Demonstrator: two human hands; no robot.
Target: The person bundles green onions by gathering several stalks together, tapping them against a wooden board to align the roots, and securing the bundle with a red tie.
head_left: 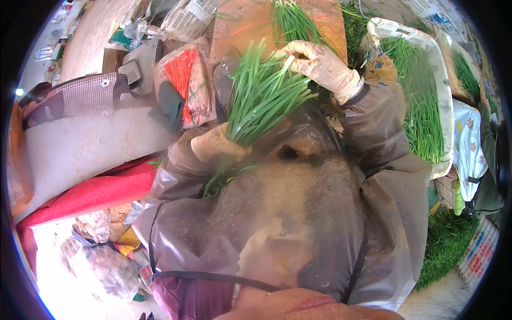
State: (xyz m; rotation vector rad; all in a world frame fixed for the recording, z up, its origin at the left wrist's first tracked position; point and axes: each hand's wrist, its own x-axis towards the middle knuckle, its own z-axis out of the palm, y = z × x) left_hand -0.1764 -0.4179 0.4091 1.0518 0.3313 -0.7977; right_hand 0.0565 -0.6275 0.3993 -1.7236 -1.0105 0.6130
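My left hand (217, 144), in a pale glove, is closed around the lower end of a thick bunch of green chives (266, 96). The bunch leans up and to the right in front of my chest. At its upper right end, my gloved right hand (326, 68) has thumb and fingers pinched on pale chive ends. Just beyond the right hand, more chives (298, 24) lie on a wooden board (242, 32). A few loose leaves lie on my clear plastic apron (213, 184) below the left hand.
To the right stands a white plastic crate (447, 114) filled with chives. Red ties (181, 72) lie on a package at the left, beside a dark cloth (169, 104). A red cloth (96, 192) edges the pale surface at far left. Green trimmings (445, 248) cover the floor at lower right.
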